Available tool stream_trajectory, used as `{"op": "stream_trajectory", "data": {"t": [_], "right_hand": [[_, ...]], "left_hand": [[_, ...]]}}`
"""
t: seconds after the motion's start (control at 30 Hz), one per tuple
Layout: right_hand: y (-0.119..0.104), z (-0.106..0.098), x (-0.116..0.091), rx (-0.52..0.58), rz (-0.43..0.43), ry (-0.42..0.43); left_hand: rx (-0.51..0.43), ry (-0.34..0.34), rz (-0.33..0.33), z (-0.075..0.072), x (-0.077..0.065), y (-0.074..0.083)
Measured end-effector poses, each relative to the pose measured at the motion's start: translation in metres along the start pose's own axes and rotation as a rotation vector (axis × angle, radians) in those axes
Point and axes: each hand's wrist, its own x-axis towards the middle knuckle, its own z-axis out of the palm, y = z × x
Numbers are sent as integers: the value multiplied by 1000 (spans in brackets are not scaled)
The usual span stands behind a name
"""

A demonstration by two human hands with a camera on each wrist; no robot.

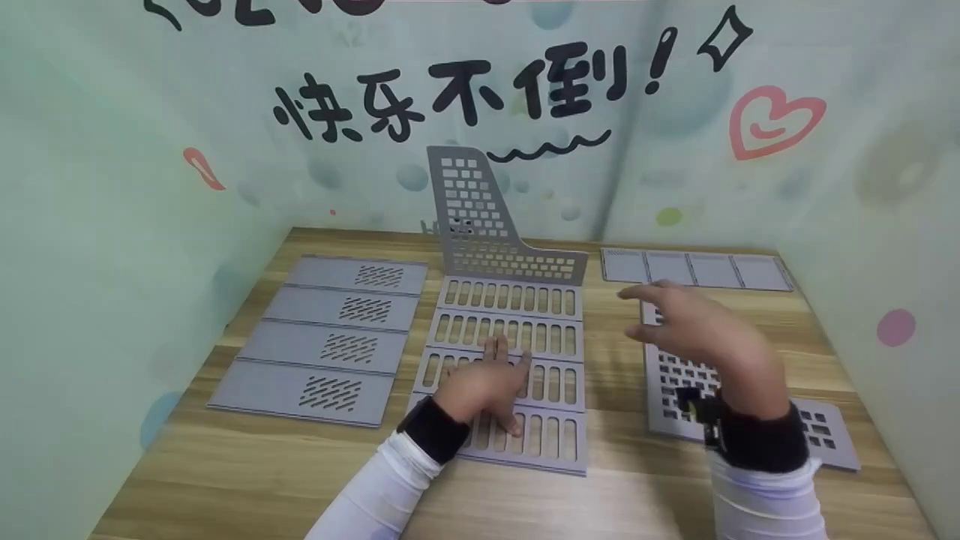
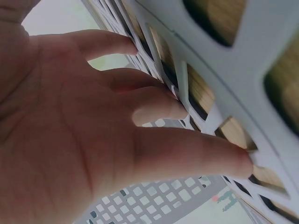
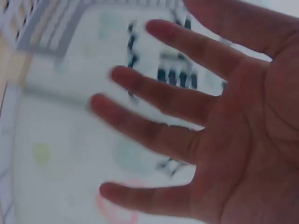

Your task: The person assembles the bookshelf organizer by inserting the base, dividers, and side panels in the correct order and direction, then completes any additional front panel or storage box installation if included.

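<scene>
A grey slotted panel (image 1: 547, 361), divided crosswise by fold-like lines, lies flat on the wooden table. My left hand (image 1: 484, 382) rests on it with fingers spread, fingertips touching the slotted surface, as the left wrist view also shows. At the panel's far end an L-shaped grey panel (image 1: 512, 244) with rows of square holes stands upright. My right hand (image 1: 697, 326) is held over the right side of the table, fingers extended and apart, nothing in it. It partly covers a grey panel with square holes (image 1: 679, 382) below. In the right wrist view its palm (image 3: 261, 140) is bare.
To the left lies a grey sectioned panel (image 1: 322, 304) with patches of slanted slits. A narrow sectioned panel (image 1: 697, 270) lies at the back right. Another piece with square holes (image 1: 832, 435) shows beside my right wrist. Printed cloth walls (image 1: 480, 112) enclose the table (image 1: 285, 472).
</scene>
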Motion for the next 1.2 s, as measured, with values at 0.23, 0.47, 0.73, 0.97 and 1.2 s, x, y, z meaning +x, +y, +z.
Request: {"op": "stream_trajectory", "data": {"t": [0.23,0.47,0.73,0.97,1.2], "right_hand": [[118,17,19,155,313,-155],[160,40,34,212,498,-225],[160,23,29,257,488,-193],[132,-14,19,295,303,113],[91,-28,2,333,58,395]], "left_hand": [[-4,-13,1,10,-3,-3],[-38,-1,2,7,-3,-2],[-53,22,-1,-1,-3,0],[-43,24,3,-4,-2,-1],[-50,20,-8,-3,0,-2]]}}
